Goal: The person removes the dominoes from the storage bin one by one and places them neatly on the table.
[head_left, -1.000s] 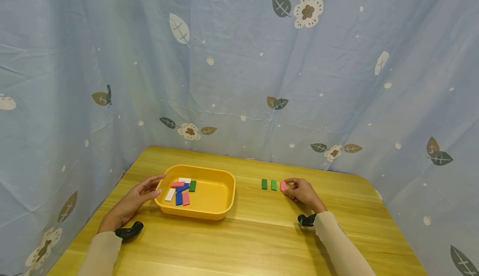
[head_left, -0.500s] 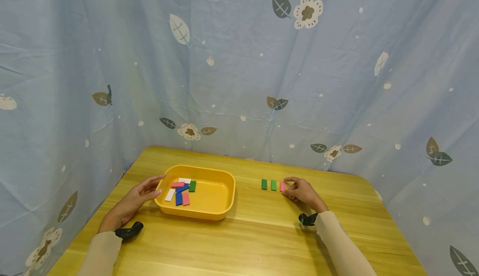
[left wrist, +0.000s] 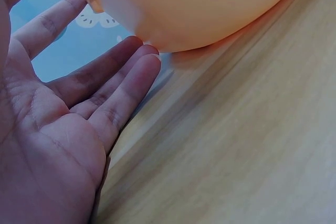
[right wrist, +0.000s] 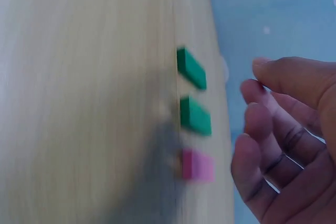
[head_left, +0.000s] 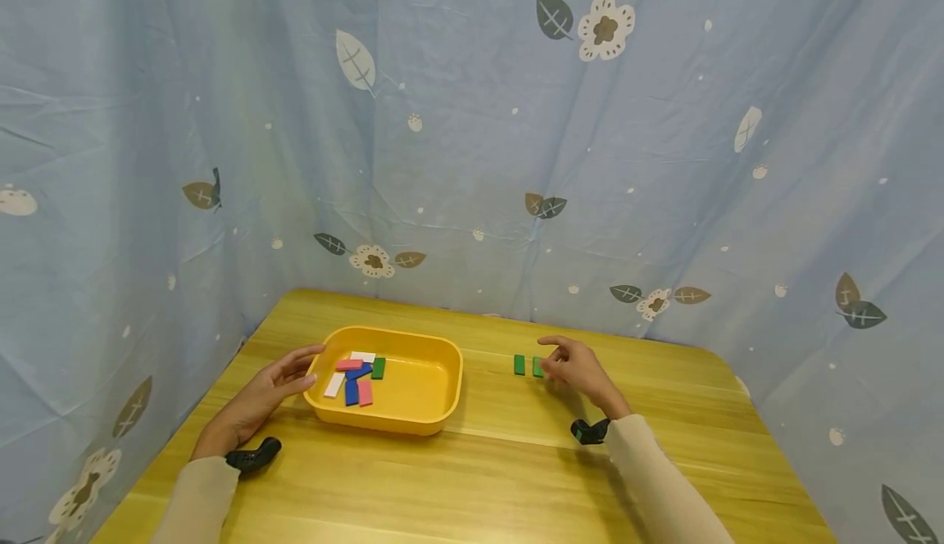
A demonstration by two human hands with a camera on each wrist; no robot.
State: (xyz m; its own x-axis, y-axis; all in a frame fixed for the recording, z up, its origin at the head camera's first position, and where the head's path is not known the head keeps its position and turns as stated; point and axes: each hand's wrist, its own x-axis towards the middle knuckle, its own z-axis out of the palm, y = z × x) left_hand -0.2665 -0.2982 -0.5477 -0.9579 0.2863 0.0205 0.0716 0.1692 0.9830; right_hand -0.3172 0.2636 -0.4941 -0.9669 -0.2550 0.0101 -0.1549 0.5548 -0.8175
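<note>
My left hand [head_left: 269,388] rests at the left end of a yellow tray [head_left: 391,424]; in the left wrist view its fingertips touch the tray's outer wall, the fingers fairly straight. My right hand [head_left: 578,368] hovers over the table with fingers loosely bent and nothing between them. Below it, in the right wrist view, a dark green tile [right wrist: 191,68], another green tile [right wrist: 196,116] and a pink tile [right wrist: 198,166] lie in a spaced row. From the head view the hand hides the pink tile and partly covers the second green one [head_left: 537,367].
Inside the tray, at its left, lie several loose tiles: a green one [head_left: 378,368], white ones [head_left: 334,385], blue ones [head_left: 351,392] and pink ones [head_left: 365,392]. A blue patterned curtain [head_left: 472,159] hangs behind the wooden table [head_left: 442,487].
My right hand has let go of the pink tile at the row's right end, risen and moved left over the row. The left hand and tray stay put.
</note>
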